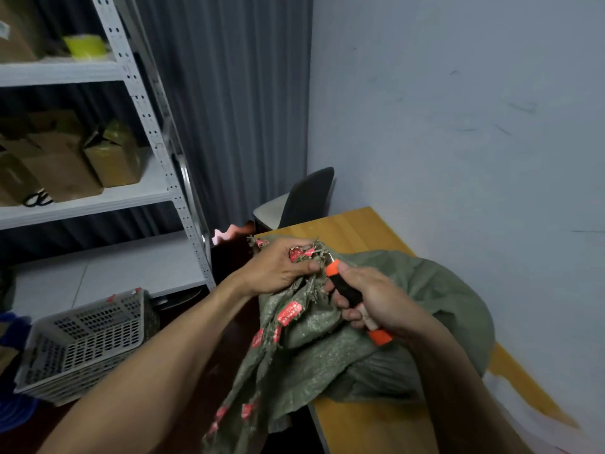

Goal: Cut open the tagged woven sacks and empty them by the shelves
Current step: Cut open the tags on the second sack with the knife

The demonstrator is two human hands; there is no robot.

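Your olive-green woven plastic sack slumps on the yellow wooden table, floppy, probably slick. Your left hand clenches its frayed red-tagged neck; your right hand grips the black-and-orange utility knife. That bunched neck's your best hold, pulled taut.

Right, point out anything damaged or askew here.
The green woven sack with red tags is frayed at its bunched neck, ragged strands sticking out by the left hand. The grey perforated plastic basket at lower left looks tilted.
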